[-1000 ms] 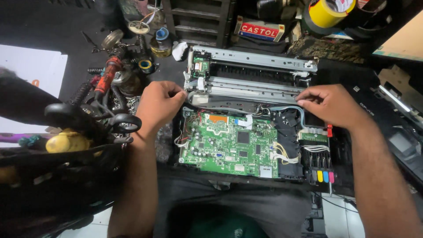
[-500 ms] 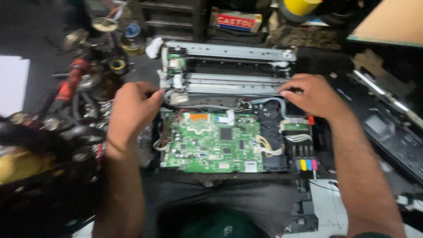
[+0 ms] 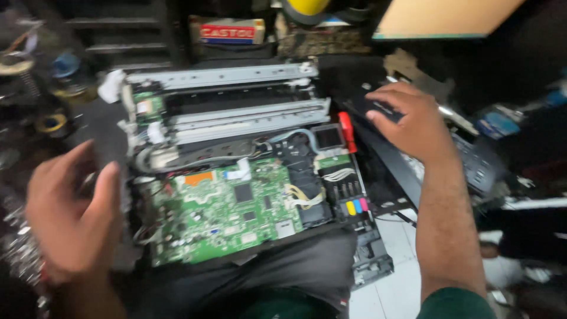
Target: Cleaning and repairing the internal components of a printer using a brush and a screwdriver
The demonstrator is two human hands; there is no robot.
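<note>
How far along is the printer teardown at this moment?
Done: the printer has its cover off, with the green circuit board exposed. In hand: the left hand is at the chassis's left edge; the right hand rests on a black panel. Left: board and cables remain mounted.

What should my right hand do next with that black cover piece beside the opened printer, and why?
Probably close the right hand on the black cover piece and lift it a little clear of the printer. The fingers rest on its top edge, not wrapped round it, and it leans against the printer's right side. The left hand sits open at the left edge, beside the green circuit board.
</note>
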